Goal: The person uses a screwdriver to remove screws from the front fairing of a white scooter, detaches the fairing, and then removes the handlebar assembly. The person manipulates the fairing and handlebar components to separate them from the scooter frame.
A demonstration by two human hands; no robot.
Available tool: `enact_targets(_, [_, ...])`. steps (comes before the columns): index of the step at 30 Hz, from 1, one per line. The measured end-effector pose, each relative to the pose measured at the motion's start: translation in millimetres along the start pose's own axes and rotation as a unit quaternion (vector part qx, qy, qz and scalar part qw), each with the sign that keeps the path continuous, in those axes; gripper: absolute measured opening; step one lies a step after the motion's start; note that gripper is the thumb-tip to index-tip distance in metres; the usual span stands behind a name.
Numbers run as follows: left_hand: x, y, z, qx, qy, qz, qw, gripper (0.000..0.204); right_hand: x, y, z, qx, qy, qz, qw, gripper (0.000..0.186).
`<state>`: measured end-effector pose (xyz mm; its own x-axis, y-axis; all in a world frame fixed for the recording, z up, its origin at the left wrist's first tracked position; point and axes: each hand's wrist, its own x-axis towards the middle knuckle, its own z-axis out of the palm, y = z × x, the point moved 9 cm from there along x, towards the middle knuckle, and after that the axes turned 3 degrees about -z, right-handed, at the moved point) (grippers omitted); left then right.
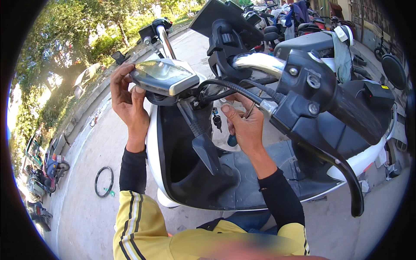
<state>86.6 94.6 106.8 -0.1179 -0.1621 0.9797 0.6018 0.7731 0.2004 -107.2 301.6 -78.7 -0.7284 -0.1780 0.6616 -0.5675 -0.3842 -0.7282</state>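
Observation:
My left hand (129,102) grips the outer edge of the scooter's display housing (162,76), thumb beside its near side and fingers curled at the top. My right hand (247,128) is closed around a screwdriver (232,139) with a teal handle, its thin shaft angled up beneath the handlebar cables (229,90). A key (217,121) hangs in the steering column just left of that hand. The right handlebar grip (359,112) and black brake lever (349,171) stretch across the right side, above my right forearm.
A black phone holder (219,47) rises behind the display. The scooter's footboard (277,173) spans below. A black ring (104,182) lies on the pavement to the left. Parked scooters (54,171) stand far left and behind at upper right; a curb (86,99) borders greenery.

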Motion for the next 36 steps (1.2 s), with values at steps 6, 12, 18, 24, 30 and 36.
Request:
enact_targets(6, [0,0,2,-0.015,0.003,-0.002,1.0,0.066,27,10,49,0.288,-0.083,0.13,0.945,0.015])
enact_targets(12, [1,7,8,0.02,-0.02,-0.003,1.0,0.061,24,-6,45,0.184,-0.029,0.02,0.982,0.019])
enact_targets(18, [-8,22,18,0.078,-0.067,-0.089,0.991,0.077,27,-28,41,0.015,-0.03,-0.092,0.995,0.018])
enact_targets(24, [-10,27,24,0.119,-0.087,-0.135,0.98,0.104,19,-38,37,-0.046,-0.035,-0.134,0.989,0.025])
enact_targets(30, [-12,20,20,0.106,-0.077,-0.148,0.98,0.104,25,-27,40,-0.03,-0.043,-0.099,0.994,0.033])
enact_targets(36, [-12,19,19,0.107,-0.072,-0.143,0.981,0.098,13,-23,45,0.045,-0.002,-0.046,0.998,0.038])
